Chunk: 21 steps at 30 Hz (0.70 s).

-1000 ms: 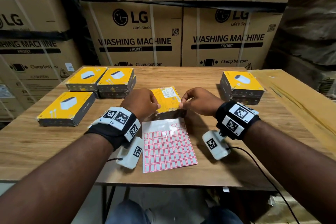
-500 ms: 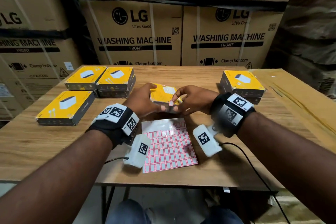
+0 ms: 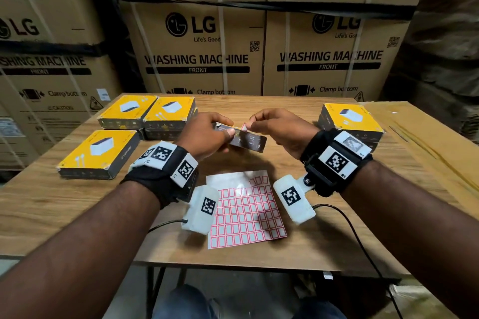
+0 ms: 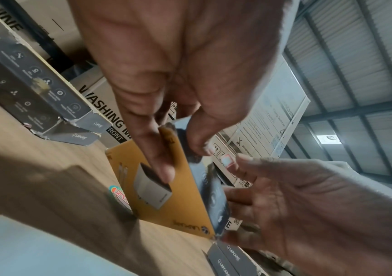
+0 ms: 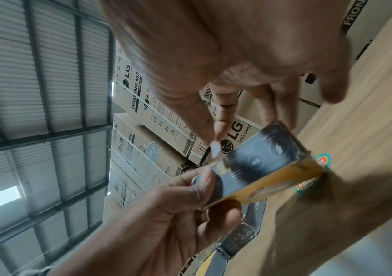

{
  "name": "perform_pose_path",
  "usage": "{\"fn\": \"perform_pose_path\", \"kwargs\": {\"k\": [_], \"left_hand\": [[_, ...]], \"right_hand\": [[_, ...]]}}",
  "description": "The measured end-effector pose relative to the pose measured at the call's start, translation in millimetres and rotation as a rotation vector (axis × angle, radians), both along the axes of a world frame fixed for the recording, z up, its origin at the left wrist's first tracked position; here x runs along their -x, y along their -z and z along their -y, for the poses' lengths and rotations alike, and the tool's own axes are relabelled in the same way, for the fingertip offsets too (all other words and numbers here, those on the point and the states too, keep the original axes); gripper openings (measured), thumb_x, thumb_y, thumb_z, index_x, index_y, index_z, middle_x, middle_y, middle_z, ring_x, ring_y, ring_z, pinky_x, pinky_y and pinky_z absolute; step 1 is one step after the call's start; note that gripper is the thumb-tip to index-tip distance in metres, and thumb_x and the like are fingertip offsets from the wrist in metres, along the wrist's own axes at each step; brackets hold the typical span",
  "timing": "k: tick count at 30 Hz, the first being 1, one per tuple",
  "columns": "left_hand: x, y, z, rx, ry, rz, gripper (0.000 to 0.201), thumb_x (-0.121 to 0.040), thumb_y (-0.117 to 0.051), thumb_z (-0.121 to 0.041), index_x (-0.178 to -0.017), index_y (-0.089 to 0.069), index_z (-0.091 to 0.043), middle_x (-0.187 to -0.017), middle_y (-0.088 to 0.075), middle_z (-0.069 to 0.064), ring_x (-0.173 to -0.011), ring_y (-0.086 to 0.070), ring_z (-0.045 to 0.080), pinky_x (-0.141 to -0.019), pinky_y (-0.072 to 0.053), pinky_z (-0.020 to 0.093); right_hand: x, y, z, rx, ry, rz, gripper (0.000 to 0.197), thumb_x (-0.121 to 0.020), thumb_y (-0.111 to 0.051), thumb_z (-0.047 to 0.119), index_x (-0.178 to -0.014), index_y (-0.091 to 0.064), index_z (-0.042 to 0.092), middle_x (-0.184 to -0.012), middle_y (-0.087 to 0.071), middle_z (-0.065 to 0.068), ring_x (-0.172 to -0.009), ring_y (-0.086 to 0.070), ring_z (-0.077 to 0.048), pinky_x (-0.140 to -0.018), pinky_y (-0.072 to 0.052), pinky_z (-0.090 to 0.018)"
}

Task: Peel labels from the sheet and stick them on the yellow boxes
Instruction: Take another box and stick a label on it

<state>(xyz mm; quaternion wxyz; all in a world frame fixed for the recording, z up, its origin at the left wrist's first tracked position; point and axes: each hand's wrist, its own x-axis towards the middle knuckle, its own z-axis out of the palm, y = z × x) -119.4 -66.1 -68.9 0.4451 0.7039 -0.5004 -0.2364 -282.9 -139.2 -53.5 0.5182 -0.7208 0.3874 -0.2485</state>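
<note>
My left hand [image 3: 225,129] grips a yellow box [image 3: 247,140] and holds it tilted above the table, its dark grey side towards me. My right hand [image 3: 248,126] pinches one small red-bordered label [image 3: 244,126] right at the box's upper edge. In the left wrist view the yellow face [image 4: 166,190] shows under my fingers, and the label [image 4: 227,161] hangs at my right fingertips. The right wrist view shows the label [image 5: 215,149] just above the dark side [image 5: 261,155]. The label sheet [image 3: 246,212] lies flat on the table below my wrists.
More yellow boxes sit at the back left [image 3: 171,109], at the left [image 3: 98,150] and stacked at the right [image 3: 350,118] of the wooden table [image 3: 51,202]. Large washing machine cartons [image 3: 202,41] stand behind it. Flat cardboard [image 3: 427,137] lies at the right.
The box has been turned from its yellow face up to its dark side towards me and lifted a little. My right hand let go of the box and now pinches a label at its edge.
</note>
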Motion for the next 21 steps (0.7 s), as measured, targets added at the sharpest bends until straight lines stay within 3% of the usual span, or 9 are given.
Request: {"fn": "perform_pose_path", "kwargs": {"k": [2,3,5,6,12,17,21], "left_hand": [[1,-1,1,-0.015,0.004,-0.068,0.017,-0.091,-0.067,-0.012,-0.108,-0.069,-0.010,-0.100,-0.066,0.015,-0.069,-0.069,0.024,-0.078,-0.061,0.046],[1,-2,1,-0.014,0.001,-0.094,0.017,-0.092,-0.065,-0.011,-0.109,-0.069,-0.009,-0.102,-0.064,0.016,-0.070,-0.067,0.023,-0.076,-0.061,0.044],[2,-3,-1,-0.014,-0.010,-0.125,0.017,-0.092,-0.064,-0.008,-0.109,-0.068,-0.007,-0.102,-0.063,0.017,-0.072,-0.066,0.022,-0.072,-0.062,0.039],[2,-4,-1,-0.019,-0.016,-0.136,0.017,-0.092,-0.064,-0.008,-0.109,-0.068,-0.008,-0.104,-0.063,0.018,-0.074,-0.066,0.023,-0.071,-0.062,0.037],[1,-4,-3,-0.041,-0.041,-0.185,0.017,-0.093,-0.063,-0.009,-0.109,-0.067,-0.009,-0.112,-0.063,0.017,-0.073,-0.066,0.022,-0.070,-0.062,0.034],[2,-6,-3,-0.054,-0.054,-0.185,0.019,-0.093,-0.064,-0.010,-0.111,-0.067,-0.008,-0.107,-0.065,0.016,-0.071,-0.067,0.020,-0.073,-0.061,0.036],[2,-8,-4,-0.060,-0.053,-0.172,0.019,-0.093,-0.064,-0.011,-0.112,-0.067,-0.009,-0.102,-0.066,0.014,-0.067,-0.067,0.020,-0.070,-0.062,0.033]], "right_hand": [[0,-1,-1,0.018,-0.030,0.056,0.009,-0.095,-0.059,0.007,-0.088,-0.062,0.012,-0.083,-0.061,-0.002,-0.067,-0.050,-0.008,-0.048,-0.041,-0.012],[-1,0,-1,0.017,-0.054,0.082,0.008,-0.094,-0.059,0.005,-0.090,-0.063,0.010,-0.087,-0.062,-0.006,-0.073,-0.054,-0.012,-0.056,-0.044,-0.013],[-3,4,1,0.029,-0.090,0.110,0.009,-0.093,-0.060,0.004,-0.088,-0.065,0.010,-0.093,-0.065,-0.012,-0.085,-0.057,-0.022,-0.074,-0.047,-0.031],[-3,5,3,0.035,-0.092,0.110,0.009,-0.093,-0.061,0.005,-0.088,-0.066,0.010,-0.095,-0.066,-0.014,-0.088,-0.057,-0.024,-0.078,-0.047,-0.038],[-2,8,9,0.078,-0.090,0.043,0.011,-0.093,-0.062,0.011,-0.088,-0.071,0.012,-0.103,-0.072,-0.012,-0.094,-0.062,-0.022,-0.090,-0.051,-0.042],[-4,9,12,0.144,-0.099,-0.009,0.012,-0.093,-0.063,0.014,-0.096,-0.072,0.006,-0.099,-0.073,-0.010,-0.088,-0.063,-0.016,-0.081,-0.051,-0.035],[-6,6,10,0.176,-0.101,-0.032,0.012,-0.094,-0.061,0.012,-0.096,-0.071,0.006,-0.090,-0.071,-0.005,-0.075,-0.060,-0.011,-0.064,-0.051,-0.024]]}}
